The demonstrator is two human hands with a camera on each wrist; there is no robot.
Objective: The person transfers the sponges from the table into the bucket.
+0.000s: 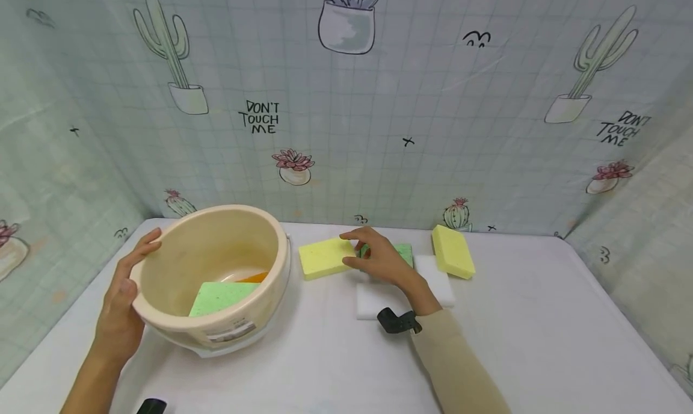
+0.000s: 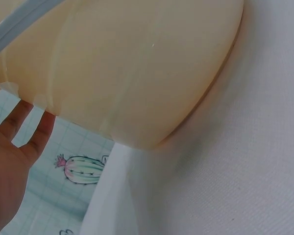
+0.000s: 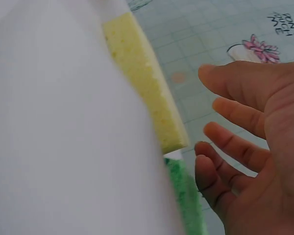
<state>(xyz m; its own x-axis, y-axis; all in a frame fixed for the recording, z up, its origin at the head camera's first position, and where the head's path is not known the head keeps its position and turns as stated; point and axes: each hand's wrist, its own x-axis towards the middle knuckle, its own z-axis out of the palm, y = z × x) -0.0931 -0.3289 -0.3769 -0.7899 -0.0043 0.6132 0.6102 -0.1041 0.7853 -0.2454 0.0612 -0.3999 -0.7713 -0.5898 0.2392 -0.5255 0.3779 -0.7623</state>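
Observation:
A cream plastic bucket [image 1: 246, 308] stands tilted at the left, its mouth toward me. My left hand [image 1: 121, 305] holds its left rim; in the left wrist view its fingers [image 2: 40, 133] meet the bucket's edge. Inside lie a light green sponge [image 1: 222, 298] and an orange piece [image 1: 253, 278], mostly hidden. My right hand [image 1: 381, 257] hovers by the right end of a yellow sponge [image 1: 325, 259], thumb and fingers parted. In the right wrist view a gap separates it from the yellow sponge [image 3: 142, 81]. A darker green sponge [image 1: 405, 253] is partly behind this hand.
White flat blocks [image 1: 435, 278] lie under and beside my right wrist. Another yellow sponge [image 1: 453, 251] lies farther right. A patterned curtain [image 1: 346, 131] closes off the back of the white table [image 1: 541, 330]. A black object [image 1: 151, 406] shows at the bottom edge.

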